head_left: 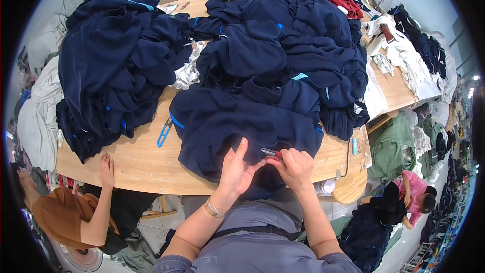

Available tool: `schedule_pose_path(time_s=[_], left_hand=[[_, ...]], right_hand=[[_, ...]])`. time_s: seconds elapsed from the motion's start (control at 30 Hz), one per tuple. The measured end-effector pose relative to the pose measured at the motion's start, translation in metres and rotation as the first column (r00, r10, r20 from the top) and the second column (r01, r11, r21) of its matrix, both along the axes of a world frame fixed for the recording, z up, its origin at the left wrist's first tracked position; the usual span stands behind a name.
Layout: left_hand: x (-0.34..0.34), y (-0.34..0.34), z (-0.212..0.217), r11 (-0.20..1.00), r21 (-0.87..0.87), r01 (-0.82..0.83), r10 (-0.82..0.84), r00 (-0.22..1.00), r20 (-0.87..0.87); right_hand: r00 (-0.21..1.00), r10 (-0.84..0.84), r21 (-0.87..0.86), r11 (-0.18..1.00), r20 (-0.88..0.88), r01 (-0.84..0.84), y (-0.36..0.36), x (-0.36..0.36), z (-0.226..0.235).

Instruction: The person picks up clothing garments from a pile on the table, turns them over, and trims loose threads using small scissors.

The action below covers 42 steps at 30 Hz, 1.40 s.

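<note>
A navy garment lies spread over the near edge of the wooden table. My left hand presses flat on its lower part, fingers apart, a watch on the wrist. My right hand is closed around a small pair of thread snips, whose metal tips point left toward my left fingertips. The two hands almost touch over the dark cloth.
Two big heaps of navy garments cover the table. Blue snips lie between them. A person in a brown top rests a hand on the table's left edge. Another person crouches at the lower right.
</note>
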<state>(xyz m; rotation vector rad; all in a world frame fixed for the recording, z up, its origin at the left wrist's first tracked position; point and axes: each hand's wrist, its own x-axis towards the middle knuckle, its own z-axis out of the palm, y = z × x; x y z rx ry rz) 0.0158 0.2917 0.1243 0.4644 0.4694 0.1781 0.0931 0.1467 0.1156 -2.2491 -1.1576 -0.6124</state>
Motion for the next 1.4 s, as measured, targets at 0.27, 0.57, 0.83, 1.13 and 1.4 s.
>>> schedule_pose_path(time_s=[0.27,0.57,0.83,1.13,1.4], left_hand=[[0.001,-0.004,0.003,0.999,0.034,-0.024,0.025,1.000,-0.013],[0.002,-0.003,0.005,1.000,0.003,-0.018,0.018,1.000,-0.001],[0.003,-0.002,0.000,1.000,-0.007,-0.010,0.010,1.000,0.006],[0.003,-0.002,-0.001,0.994,0.068,-0.085,0.082,0.995,0.049],[0.001,-0.006,-0.002,0.991,0.067,-0.117,0.113,0.992,0.052]], right_hand=[[1.000,0.015,-0.028,0.999,0.001,-0.015,0.001,0.002,0.002],[0.996,-0.005,0.172,0.985,-0.092,0.021,0.002,0.005,-0.010],[0.982,0.065,0.107,0.993,-0.175,-0.046,0.000,-0.002,-0.003],[0.990,-0.014,0.066,0.997,-0.143,0.024,0.011,-0.003,-0.007],[0.998,-0.013,-0.015,1.000,-0.061,0.012,0.010,-0.005,-0.004]])
